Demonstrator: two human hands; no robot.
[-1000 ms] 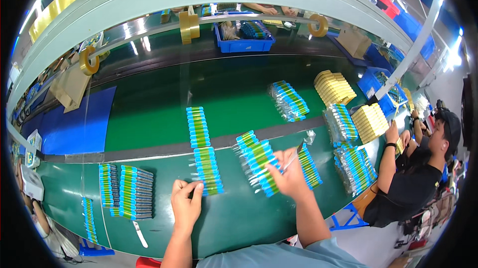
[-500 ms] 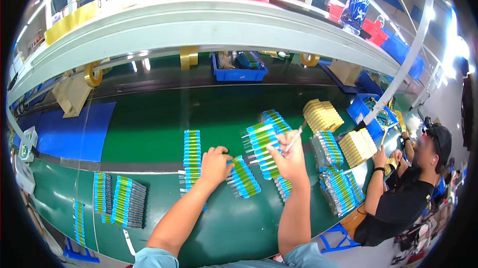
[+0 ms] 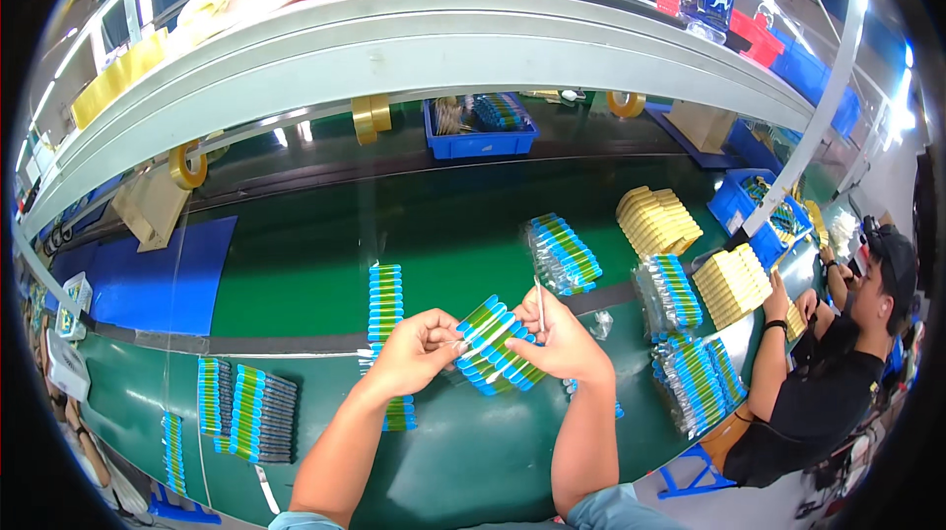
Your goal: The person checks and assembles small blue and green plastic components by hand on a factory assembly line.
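Note:
My left hand [image 3: 426, 343] is closed in a pinch at the left edge of a blue-and-green striped strip of slim pieces [image 3: 485, 335]. My right hand [image 3: 564, 341] grips the same strip from the right, thumb on top. A thin whitish pen-like tool [image 3: 539, 305] also sticks up between the fingers of that hand; its exact kind is unclear. Left of my hands lies a long row of similar striped pieces [image 3: 385, 298], partly hidden by my left hand. A further stack of them [image 3: 564, 252] sits beyond my right hand. More pieces show partly behind my right wrist.
Striped stacks [image 3: 264, 414] stand at the left near a white-handled tool [image 3: 267, 491]. Clear-wrapped bundles [image 3: 695, 382] and yellow ridged stacks [image 3: 731, 287] lie right, beside a co-worker [image 3: 818, 382]. A metal shelf [image 3: 434, 42] spans overhead; a blue bin [image 3: 481, 143] stands behind.
My left hand has moved right and up from the table to the strip's edge. My right hand has brought the strip lower and nearer, tilting it. The view has shifted slightly.

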